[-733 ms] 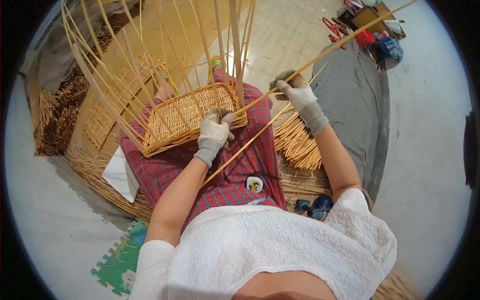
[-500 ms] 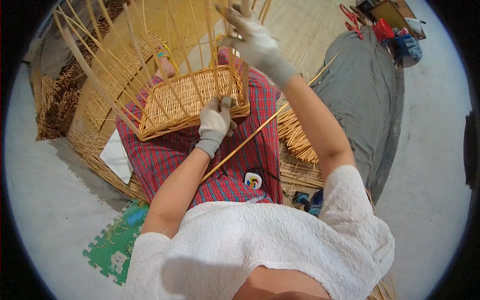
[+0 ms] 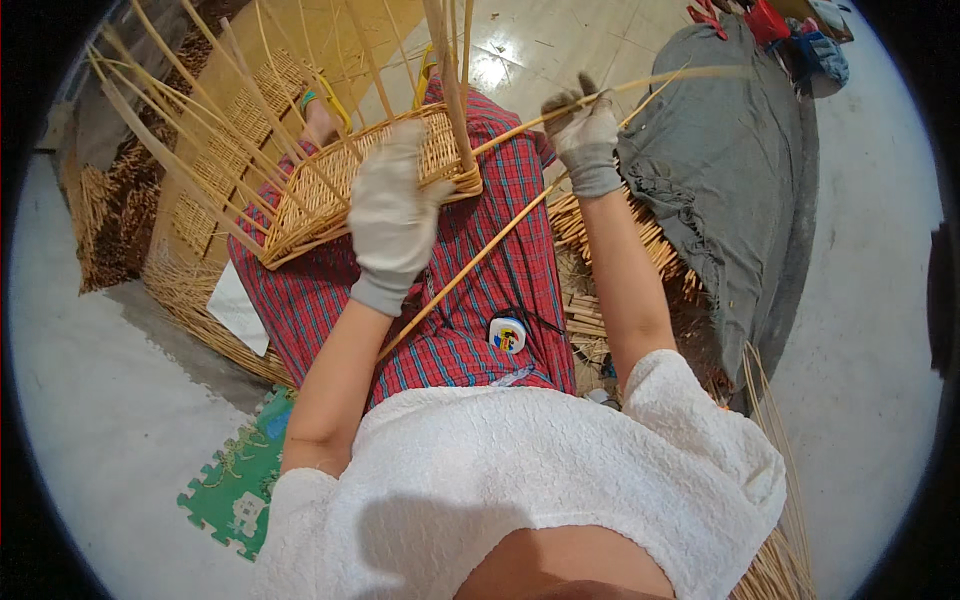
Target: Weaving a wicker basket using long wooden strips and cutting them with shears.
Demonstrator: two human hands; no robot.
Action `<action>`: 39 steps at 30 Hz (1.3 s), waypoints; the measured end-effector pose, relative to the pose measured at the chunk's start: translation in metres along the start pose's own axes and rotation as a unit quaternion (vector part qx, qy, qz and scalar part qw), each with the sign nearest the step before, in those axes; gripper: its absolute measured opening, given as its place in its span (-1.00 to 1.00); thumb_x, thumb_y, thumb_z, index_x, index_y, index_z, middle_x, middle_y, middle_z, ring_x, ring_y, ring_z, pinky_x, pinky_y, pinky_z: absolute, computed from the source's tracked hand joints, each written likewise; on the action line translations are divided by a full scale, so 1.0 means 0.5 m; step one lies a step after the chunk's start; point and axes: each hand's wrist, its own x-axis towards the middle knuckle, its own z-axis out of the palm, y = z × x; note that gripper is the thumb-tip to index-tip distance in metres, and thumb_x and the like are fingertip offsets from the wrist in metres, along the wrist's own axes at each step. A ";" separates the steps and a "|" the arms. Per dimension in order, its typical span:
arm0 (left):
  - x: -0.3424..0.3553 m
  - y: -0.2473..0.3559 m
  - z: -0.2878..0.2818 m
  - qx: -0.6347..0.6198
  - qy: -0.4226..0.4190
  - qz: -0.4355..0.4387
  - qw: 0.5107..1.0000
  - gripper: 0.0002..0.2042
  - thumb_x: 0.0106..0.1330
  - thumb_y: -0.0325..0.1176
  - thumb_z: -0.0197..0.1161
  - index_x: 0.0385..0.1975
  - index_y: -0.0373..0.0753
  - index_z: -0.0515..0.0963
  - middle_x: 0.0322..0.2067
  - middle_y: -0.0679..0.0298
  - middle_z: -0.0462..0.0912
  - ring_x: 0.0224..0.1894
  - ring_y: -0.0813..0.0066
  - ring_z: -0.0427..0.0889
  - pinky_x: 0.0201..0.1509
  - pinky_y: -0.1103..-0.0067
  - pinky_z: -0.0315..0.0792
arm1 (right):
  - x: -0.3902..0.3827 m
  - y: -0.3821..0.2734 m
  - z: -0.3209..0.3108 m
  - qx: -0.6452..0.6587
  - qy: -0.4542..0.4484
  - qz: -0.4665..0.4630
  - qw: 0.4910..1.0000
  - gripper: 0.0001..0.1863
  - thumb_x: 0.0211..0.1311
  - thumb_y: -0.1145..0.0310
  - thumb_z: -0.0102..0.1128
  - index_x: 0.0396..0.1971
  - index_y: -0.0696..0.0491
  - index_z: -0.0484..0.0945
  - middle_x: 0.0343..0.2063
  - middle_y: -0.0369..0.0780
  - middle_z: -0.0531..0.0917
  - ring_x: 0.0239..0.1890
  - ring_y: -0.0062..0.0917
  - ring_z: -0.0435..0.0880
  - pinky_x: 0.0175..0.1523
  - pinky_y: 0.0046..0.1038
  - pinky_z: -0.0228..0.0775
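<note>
Looks only part done: has the basket on the lap toward eleven o'clock, with base and a low edge woven, but leaves the stakes unwoven above. Clamps a cane in the right hand at one o'clock, leading out from near the basket's corner. Holds the left hand toward eleven, blurred, with fingers extended and thumb apart; cannot tell whether touching the basket.

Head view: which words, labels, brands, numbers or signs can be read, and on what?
No text is legible.
White, rounded-corner case on the red plaid cloth: its coloured label is too small to read.
</note>
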 end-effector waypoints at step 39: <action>-0.046 -0.133 -0.018 -0.619 0.018 -0.452 0.642 -0.68 0.46 -0.13 0.04 -0.20 -0.34 0.47 -0.53 0.20 0.62 -0.34 0.27 0.72 -0.24 0.44 0.64 | -0.138 0.102 0.091 -0.816 -0.303 0.039 0.491 -0.31 -0.28 -0.03 0.58 -0.21 0.16 0.57 -0.34 -0.13 0.62 -0.24 -0.40 0.60 -0.08 -0.40 0.46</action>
